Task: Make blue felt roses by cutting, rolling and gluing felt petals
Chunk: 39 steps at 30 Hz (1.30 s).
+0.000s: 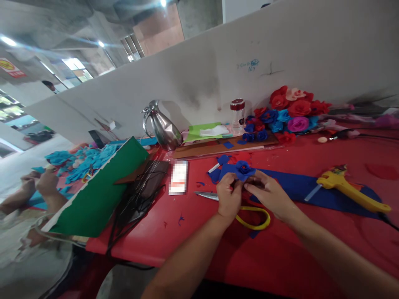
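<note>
A blue paper flower (243, 169) with layered petals is held between my two hands above the red table. My left hand (229, 193) pinches it from the left, and my right hand (268, 192) has its fingers closed on its right side. Both hands partly hide the flower's underside. Beneath them lie scissors (254, 218) with yellow handles, their blades pointing left. A long strip of blue paper (293, 187) runs rightward from behind my right hand. On that strip rests a yellow glue gun (349, 189), its clear glue stick pointing left.
Several finished paper flowers (299, 109) are heaped at the back right near a lidded jar (237, 116). A metal jug (163, 126) stands by the wall. A green board (102, 195) leans on the left, beside a co-worker's hands (46, 182) and turquoise paper pieces (93, 160).
</note>
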Each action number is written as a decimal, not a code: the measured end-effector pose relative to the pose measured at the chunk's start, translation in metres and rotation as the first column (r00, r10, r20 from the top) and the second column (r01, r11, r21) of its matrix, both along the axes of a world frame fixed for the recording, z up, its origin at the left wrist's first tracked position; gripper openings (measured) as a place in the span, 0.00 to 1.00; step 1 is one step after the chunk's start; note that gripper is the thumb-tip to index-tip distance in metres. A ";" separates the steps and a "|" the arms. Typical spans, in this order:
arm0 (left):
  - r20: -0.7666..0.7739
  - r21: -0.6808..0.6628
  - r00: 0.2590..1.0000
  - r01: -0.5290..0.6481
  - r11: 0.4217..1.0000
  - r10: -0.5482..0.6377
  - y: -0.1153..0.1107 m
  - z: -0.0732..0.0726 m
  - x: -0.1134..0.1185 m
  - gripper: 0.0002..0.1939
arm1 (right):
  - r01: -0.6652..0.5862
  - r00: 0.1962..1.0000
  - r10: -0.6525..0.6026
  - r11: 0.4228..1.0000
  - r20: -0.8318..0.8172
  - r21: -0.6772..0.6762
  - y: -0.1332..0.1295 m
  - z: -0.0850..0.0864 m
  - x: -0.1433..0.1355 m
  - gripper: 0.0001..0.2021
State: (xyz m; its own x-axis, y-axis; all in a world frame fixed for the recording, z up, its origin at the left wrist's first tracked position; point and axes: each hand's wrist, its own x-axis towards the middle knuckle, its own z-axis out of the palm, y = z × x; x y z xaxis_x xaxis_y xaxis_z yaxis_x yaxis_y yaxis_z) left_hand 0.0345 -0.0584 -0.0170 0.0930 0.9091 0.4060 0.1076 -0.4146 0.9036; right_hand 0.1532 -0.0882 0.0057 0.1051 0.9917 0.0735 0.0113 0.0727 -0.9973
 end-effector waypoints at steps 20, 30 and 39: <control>0.269 -0.247 0.961 0.135 0.960 -0.066 0.007 -0.004 0.003 0.12 | 0.086 0.994 -0.086 0.996 0.061 0.006 -0.001 -0.010 0.000 0.14; 0.471 -0.380 0.882 0.232 0.896 -0.028 0.014 0.008 0.000 0.09 | 0.104 0.993 -0.106 0.994 0.044 0.039 -0.005 0.005 -0.002 0.14; 0.320 -0.325 0.947 0.146 0.934 -0.037 0.017 0.004 -0.004 0.05 | 0.073 0.957 -0.089 0.995 -0.276 -0.069 -0.008 0.011 -0.001 0.15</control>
State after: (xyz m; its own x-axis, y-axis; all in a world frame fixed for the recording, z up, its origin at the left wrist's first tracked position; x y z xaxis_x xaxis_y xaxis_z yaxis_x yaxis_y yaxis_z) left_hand 0.0301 -0.0411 -0.0134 0.1043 0.9899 0.0959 -0.2177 -0.0714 0.9734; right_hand 0.1527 -0.0966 0.0167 0.1933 0.9808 -0.0271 -0.2640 0.0254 -0.9642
